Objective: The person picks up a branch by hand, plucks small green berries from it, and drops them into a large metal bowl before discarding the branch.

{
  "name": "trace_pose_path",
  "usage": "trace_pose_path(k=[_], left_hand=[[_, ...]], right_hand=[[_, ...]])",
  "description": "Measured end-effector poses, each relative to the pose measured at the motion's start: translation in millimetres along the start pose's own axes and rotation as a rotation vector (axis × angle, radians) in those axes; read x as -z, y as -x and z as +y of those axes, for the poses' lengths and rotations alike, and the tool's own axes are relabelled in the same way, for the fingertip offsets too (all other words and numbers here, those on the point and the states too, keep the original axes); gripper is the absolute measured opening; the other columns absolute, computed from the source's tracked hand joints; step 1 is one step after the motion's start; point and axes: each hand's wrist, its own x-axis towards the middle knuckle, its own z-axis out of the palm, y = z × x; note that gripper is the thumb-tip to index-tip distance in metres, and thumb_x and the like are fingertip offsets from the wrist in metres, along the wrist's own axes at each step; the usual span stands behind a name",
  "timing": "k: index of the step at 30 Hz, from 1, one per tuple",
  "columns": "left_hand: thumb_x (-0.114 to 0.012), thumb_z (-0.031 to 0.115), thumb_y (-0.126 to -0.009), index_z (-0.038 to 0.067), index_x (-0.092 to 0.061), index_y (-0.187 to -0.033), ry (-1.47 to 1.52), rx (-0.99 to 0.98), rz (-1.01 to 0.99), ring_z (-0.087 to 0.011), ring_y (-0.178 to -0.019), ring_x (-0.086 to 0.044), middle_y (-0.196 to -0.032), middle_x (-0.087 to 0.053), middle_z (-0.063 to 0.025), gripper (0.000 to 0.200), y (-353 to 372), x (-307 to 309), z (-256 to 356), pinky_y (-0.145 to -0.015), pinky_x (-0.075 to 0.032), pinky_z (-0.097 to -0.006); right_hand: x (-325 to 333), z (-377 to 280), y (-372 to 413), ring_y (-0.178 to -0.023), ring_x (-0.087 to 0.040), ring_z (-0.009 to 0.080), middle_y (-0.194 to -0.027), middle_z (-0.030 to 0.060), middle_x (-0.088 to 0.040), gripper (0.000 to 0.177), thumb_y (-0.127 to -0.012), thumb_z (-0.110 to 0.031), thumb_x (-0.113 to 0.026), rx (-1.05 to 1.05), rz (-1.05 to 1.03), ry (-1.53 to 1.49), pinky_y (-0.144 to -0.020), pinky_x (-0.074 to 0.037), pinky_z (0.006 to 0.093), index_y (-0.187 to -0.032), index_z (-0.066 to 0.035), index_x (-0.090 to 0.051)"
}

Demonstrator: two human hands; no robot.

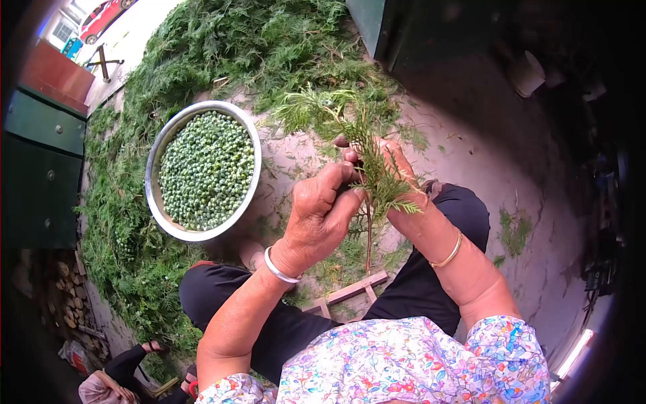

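Observation:
A leafy green branch point(377, 172) with a thin brown stem hangs between my two hands above my lap. My left hand point(319, 212), with a silver bangle at the wrist, has its fingers pinched together at the branch. Behind the foliage, my right hand point(393, 161) is closed around the upper part of the branch; its fingers are partly covered by leaves. A gold-coloured bangle circles that wrist. Left of my hands, a round metal basin point(154, 202) on the ground holds many small green berries point(207, 168).
Cut green branches point(269, 40) lie heaped behind and left of the basin. A wooden frame point(350, 291) is between my legs. Green metal doors point(40, 182) stand at left. Another person point(111, 387) sits at bottom left. A pale bucket point(528, 74) is at upper right.

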Motion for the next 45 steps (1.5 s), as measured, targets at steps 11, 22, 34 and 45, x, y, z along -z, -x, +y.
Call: trace_pose_path(k=[11,22,34,45], left_hand=[[-0.059,0.001,-0.080,-0.002,-0.055,-0.098,1.179,0.472,0.178,-0.0159,-0.065,-0.057,-0.085,-0.060,-0.0149,0.019,-3.4,64.8,-10.0,-0.055,-0.048,-0.0278],[-0.072,0.007,-0.074,-0.002,-0.067,-0.090,0.046,0.370,-0.181,-0.0070,-0.055,-0.050,-0.062,-0.058,-0.0067,0.019,16.7,43.8,-1.5,-0.051,-0.041,-0.0247],[-0.072,0.003,-0.071,-0.002,-0.059,-0.080,-0.149,0.047,-0.057,-0.0194,-0.051,-0.055,-0.062,-0.056,-0.0111,0.016,14.3,13.9,-6.6,-0.049,-0.041,-0.0289],[-0.072,-0.001,-0.064,0.001,-0.060,-0.077,0.008,-0.235,-0.195,-0.0228,-0.054,-0.058,-0.065,-0.058,-0.0086,0.018,12.3,14.3,19.0,-0.049,-0.043,-0.0307]], right_hand=[[11.8,-29.9,-14.6,-0.060,-0.042,0.0088,-0.068,-0.0023,-0.043,0.025,-0.089,-0.011,-0.054,-0.137,-0.249,-0.643,-0.057,-0.037,0.0251,-0.104,0.007,-0.047],[11.7,-40.7,-19.2,-0.056,-0.041,0.0083,-0.062,-0.0030,-0.042,0.019,-0.092,-0.009,-0.049,-0.066,-0.217,-0.706,-0.056,-0.036,0.0250,-0.102,0.008,-0.049],[20.8,-35.4,-21.4,-0.059,-0.043,0.0083,-0.066,-0.0024,-0.043,0.024,-0.089,-0.009,-0.055,-0.051,-0.182,-0.650,-0.057,-0.038,0.0246,-0.104,0.008,-0.046],[12.2,-26.8,-13.2,-0.060,-0.046,0.0114,-0.067,0.0010,-0.047,0.024,-0.088,-0.010,-0.055,-0.183,-0.185,-0.723,-0.058,-0.042,0.0275,-0.101,0.009,-0.048]])
